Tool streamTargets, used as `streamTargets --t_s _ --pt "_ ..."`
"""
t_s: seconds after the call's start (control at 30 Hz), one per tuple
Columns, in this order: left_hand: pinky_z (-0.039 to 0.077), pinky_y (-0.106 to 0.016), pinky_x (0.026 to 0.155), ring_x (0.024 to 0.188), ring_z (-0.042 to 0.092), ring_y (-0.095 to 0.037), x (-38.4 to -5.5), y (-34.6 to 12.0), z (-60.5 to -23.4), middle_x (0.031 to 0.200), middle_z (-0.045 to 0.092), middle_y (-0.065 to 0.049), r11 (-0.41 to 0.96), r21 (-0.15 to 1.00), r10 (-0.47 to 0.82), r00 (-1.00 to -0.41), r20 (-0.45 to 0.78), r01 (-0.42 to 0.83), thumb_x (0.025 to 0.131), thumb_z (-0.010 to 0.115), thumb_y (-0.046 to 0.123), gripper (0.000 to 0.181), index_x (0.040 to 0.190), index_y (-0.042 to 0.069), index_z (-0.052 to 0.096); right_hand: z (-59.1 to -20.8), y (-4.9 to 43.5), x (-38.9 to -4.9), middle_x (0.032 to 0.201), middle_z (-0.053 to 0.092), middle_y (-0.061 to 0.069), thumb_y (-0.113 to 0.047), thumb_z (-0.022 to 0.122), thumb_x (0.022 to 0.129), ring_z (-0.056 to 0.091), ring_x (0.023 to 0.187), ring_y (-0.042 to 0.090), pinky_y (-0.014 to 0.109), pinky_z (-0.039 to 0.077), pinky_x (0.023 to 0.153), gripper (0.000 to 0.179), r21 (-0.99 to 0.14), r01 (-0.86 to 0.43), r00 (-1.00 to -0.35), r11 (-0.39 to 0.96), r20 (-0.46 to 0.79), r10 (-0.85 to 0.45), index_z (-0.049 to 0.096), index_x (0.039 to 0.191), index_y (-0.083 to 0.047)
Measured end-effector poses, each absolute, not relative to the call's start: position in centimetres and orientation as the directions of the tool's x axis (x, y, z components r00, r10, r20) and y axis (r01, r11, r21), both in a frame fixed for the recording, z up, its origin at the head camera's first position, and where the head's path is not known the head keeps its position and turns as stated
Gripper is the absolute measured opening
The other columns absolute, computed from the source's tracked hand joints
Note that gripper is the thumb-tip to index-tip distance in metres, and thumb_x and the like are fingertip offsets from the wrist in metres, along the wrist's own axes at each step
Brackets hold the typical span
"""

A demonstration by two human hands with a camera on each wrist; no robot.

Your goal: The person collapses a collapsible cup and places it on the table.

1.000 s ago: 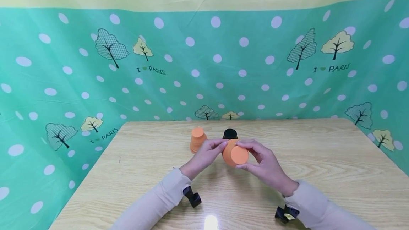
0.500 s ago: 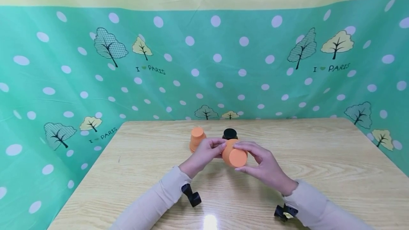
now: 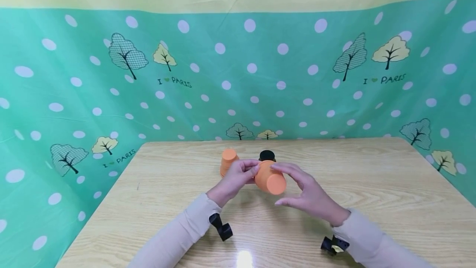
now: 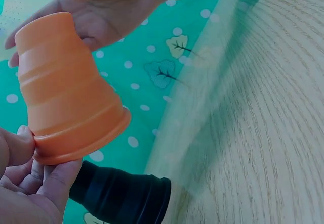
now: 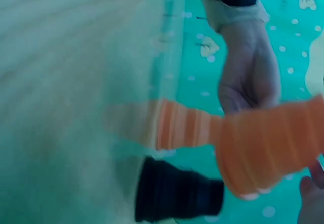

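A ridged, stepped orange cup [image 3: 271, 179] is held off the table, tilted, with its narrow flat end toward the viewer. My left hand [image 3: 236, 179] pinches its wide rim between thumb and fingers, plain in the left wrist view, where the orange cup [image 4: 71, 82] has its rim down. My right hand [image 3: 310, 193] is spread around the narrow end; the thumb stands apart from the cup, and the index fingertip lies close to its upper side. Whether that fingertip touches, I cannot tell. The right wrist view is blurred.
A second orange cup [image 3: 228, 161] stands wide end down behind my left hand. Behind the held cup is a black cup [image 3: 267, 156] of similar shape, partly hidden in the head view. Both are on the wooden table [image 3: 167, 193], before a green dotted curtain [image 3: 208, 65].
My right thumb has come away from the cup and that hand has opened wider. The cup, still in my left hand, has shifted slightly left, showing more of its side.
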State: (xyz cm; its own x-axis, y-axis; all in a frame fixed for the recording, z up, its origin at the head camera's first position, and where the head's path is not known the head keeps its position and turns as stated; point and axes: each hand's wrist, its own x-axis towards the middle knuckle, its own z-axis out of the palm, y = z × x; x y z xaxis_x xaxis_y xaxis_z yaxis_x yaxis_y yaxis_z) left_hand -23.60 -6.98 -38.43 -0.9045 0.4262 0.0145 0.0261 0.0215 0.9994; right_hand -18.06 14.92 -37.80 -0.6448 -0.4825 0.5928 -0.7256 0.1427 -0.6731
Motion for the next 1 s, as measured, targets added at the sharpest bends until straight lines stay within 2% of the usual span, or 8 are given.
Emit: streamTargets --t_s 0.13,0.2,0.33,0.47,0.6,0.73,0.83,1.0 --pt "0.055 -0.032 0.080 0.087 0.064 -0.010 -23.6 -7.2 -38.3 0.113 0.063 -0.023 0.015 0.999 0.427 -0.904 0.023 0.032 0.097 0.050 0.006 0.032 0.124 -0.012 0.053 -36.8 15.9 -18.3 0.143 0.040 0.012 -0.006 0.086 0.063 0.033 0.134 0.011 0.020 0.025 0.110 0.093 -0.680 -0.712 -0.652 0.172 0.550 -0.522 0.038 0.142 -0.005" --pt "0.055 -0.032 0.080 0.086 0.064 -0.009 -23.5 -7.2 -38.3 0.112 0.064 -0.021 0.011 0.999 0.424 -0.905 0.025 0.033 0.097 0.051 0.006 0.032 0.124 -0.012 0.053 -36.4 16.4 -18.6 0.144 0.038 0.014 -0.007 0.085 0.064 0.030 0.136 0.010 0.019 0.023 0.111 0.093 -0.698 -0.698 -0.660 0.159 0.540 -0.523 0.036 0.143 -0.005" --pt "0.055 -0.032 0.079 0.083 0.063 -0.007 -23.6 -7.2 -38.4 0.106 0.065 -0.017 0.014 0.999 0.424 -0.905 0.038 0.049 0.097 0.051 0.006 0.032 0.124 -0.011 0.053 -36.1 17.2 -19.3 0.144 0.037 0.020 -0.004 0.079 0.072 0.030 0.135 0.005 0.016 0.023 0.110 0.084 -0.742 -0.656 -0.692 0.134 0.522 -0.499 0.036 0.144 -0.006" --pt "0.055 -0.031 0.080 0.083 0.063 -0.006 -23.5 -7.1 -38.4 0.102 0.066 -0.014 0.029 0.996 0.426 -0.903 0.060 0.080 0.096 0.052 0.006 0.032 0.123 -0.011 0.054 -36.3 17.4 -20.4 0.143 0.040 0.017 -0.004 0.069 0.084 0.036 0.132 0.003 0.016 0.025 0.108 0.065 -0.813 -0.565 -0.766 0.139 0.455 -0.455 0.039 0.141 -0.005" --pt "0.055 -0.031 0.080 0.083 0.062 -0.006 -23.5 -7.0 -38.2 0.104 0.065 -0.016 0.043 0.994 0.432 -0.899 0.076 0.104 0.097 0.052 0.006 0.032 0.124 -0.010 0.054 -37.0 17.2 -21.3 0.143 0.042 0.014 -0.009 0.062 0.091 0.039 0.132 0.015 0.020 0.030 0.107 0.053 -0.869 -0.463 -0.836 0.172 0.364 -0.411 0.041 0.140 -0.004" --pt "0.055 -0.031 0.080 0.084 0.061 -0.005 -23.5 -6.9 -38.1 0.106 0.064 -0.019 0.052 0.991 0.435 -0.896 0.087 0.122 0.096 0.052 0.006 0.031 0.123 -0.010 0.055 -37.7 16.8 -21.9 0.140 0.044 0.017 -0.013 0.058 0.094 0.039 0.131 0.031 0.031 0.034 0.106 0.049 -0.898 -0.394 -0.872 0.194 0.299 -0.388 0.041 0.139 -0.003" --pt "0.055 -0.030 0.080 0.084 0.061 -0.006 -23.4 -6.9 -38.1 0.106 0.063 -0.020 0.061 0.989 0.434 -0.896 0.094 0.133 0.096 0.052 0.005 0.030 0.122 -0.010 0.055 -38.2 16.2 -22.2 0.138 0.047 0.020 -0.016 0.057 0.095 0.043 0.128 0.034 0.036 0.040 0.103 0.048 -0.917 -0.347 -0.890 0.199 0.255 -0.378 0.042 0.138 -0.002" --pt "0.055 -0.028 0.080 0.087 0.060 -0.008 -23.4 -6.9 -38.2 0.107 0.063 -0.020 0.089 0.982 0.438 -0.892 0.110 0.165 0.096 0.053 0.006 0.030 0.122 -0.008 0.057 -38.6 15.3 -22.4 0.133 0.051 0.019 -0.021 0.056 0.096 0.049 0.122 0.034 0.030 0.047 0.095 0.047 -0.944 -0.280 -0.907 0.172 0.202 -0.370 0.045 0.136 0.000"
